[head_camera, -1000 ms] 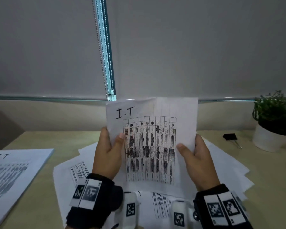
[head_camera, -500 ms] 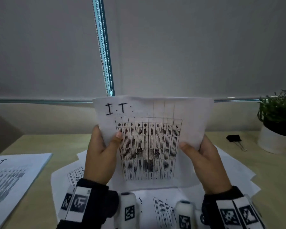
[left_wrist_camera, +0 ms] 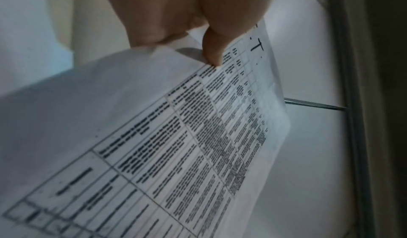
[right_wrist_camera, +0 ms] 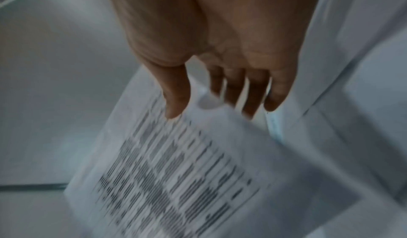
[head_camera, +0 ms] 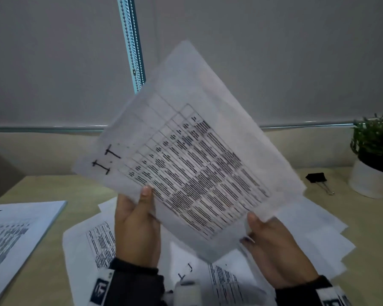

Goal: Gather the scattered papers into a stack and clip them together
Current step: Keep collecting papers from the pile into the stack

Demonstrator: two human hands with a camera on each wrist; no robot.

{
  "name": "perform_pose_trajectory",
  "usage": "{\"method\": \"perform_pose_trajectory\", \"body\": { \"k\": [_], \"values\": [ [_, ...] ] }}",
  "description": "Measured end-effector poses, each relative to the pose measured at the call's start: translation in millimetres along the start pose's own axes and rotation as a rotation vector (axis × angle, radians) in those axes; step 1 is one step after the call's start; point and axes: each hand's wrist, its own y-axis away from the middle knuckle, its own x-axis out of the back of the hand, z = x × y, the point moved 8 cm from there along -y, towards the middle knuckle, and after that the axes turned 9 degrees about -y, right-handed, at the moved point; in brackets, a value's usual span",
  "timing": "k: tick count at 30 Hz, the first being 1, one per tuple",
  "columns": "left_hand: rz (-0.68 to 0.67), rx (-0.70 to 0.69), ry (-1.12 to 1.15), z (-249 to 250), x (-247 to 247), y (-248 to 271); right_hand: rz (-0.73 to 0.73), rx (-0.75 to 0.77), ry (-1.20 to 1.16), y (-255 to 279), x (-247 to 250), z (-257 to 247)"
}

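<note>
Closed grey blinds (head_camera: 252,51) back the desk (head_camera: 42,272). Above its loose sheets (head_camera: 318,235), the left hand (head_camera: 137,226) and right hand (head_camera: 274,246) each pinch the tilted sheaf of printed papers (head_camera: 192,155); a binder clip (head_camera: 316,177) lies far right.

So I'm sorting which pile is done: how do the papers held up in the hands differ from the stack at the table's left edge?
The held papers are lifted and tilted, pinched by the left hand and right hand; the left stack lies flat on the table, untouched. Both show a printed grid and handwritten letters at the top.
</note>
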Motion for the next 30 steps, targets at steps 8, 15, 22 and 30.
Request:
{"method": "perform_pose_trajectory", "body": {
  "k": [8, 15, 22, 30],
  "values": [
    [-0.025, -0.065, -0.509, 18, 56, -16, 0.017, 0.535, 0.561, 24, -9, -105],
    [-0.236, 0.015, -0.637, -12, 38, -4, -0.014, 0.334, 0.579, 2, 14, -55],
    [-0.147, -0.085, -0.509, 7, 37, -10, -0.068, 0.347, 0.421, 1, 4, -59],
    [-0.182, -0.209, -0.664, 27, 15, -7, 0.040, 0.962, 1.226, 56, -75, -118]
  ]
}}
